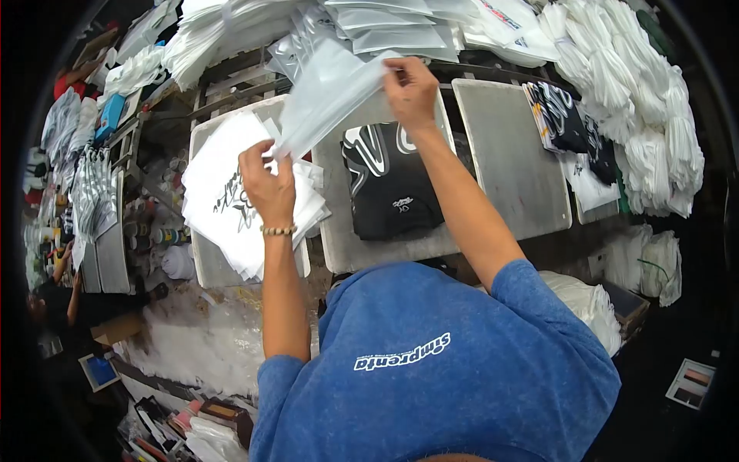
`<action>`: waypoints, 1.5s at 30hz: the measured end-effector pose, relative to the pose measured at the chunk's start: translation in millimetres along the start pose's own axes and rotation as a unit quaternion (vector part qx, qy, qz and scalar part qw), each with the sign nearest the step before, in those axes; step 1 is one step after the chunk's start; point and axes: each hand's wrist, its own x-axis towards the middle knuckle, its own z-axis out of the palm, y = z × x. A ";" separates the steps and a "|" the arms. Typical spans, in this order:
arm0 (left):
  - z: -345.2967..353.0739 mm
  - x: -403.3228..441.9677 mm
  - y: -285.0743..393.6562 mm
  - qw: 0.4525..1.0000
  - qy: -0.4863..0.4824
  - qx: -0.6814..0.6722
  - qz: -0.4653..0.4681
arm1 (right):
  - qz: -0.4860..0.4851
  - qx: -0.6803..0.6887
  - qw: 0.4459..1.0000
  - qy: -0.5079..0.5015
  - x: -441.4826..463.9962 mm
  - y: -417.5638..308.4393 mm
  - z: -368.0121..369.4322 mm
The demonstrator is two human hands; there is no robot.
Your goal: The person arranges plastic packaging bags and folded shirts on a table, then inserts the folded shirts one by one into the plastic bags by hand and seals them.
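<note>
Cluttered workshop space frames the wearer's blue T-shirt (431, 369), with another person (58, 300) at the far left edge. Ahead stand three pale grey boards side by side: the left board (209, 266), the middle board (342, 242) and the right board (516, 169). Bundled white cloth (616, 69) is heaped beyond the right one, and a pile of clear plastic sleeves (392, 27) lies behind the middle one. A fanned stack of white printed pieces (235, 192) covers most of the left board; a folded black shirt (396, 189) with white-and-grey lettering lies on the middle board. Smaller folded garments (566, 115) rest at the right board's far edge. Above the gap between white stack and black shirt, a translucent plastic sheet (327, 96) is held up, its near edge slanting from near left to far right, its long axis apparently along that diagonal. The left hand (265, 181), below a beaded bracelet (278, 230), pinches the near-left corner; the right hand (410, 91) pinches the far-right corner, fingers curled.
</note>
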 end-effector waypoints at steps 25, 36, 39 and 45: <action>189.9 -49.6 -67.9 0.969 -0.218 0.053 -0.105 | 0.302 -0.147 0.935 -0.115 -85.2 150.9 -67.9; 170.6 -44.0 -51.2 0.857 -0.291 -0.233 -0.356 | 0.551 0.092 0.803 -0.210 -62.1 175.7 -82.0; 154.8 -62.6 -63.6 0.741 -0.380 -0.386 -0.397 | 0.587 0.152 0.757 -0.244 -56.1 163.6 -100.2; 97.5 -109.7 -26.7 0.690 -0.364 -0.423 -0.461 | 0.634 0.283 0.674 -0.253 -69.1 165.3 -131.4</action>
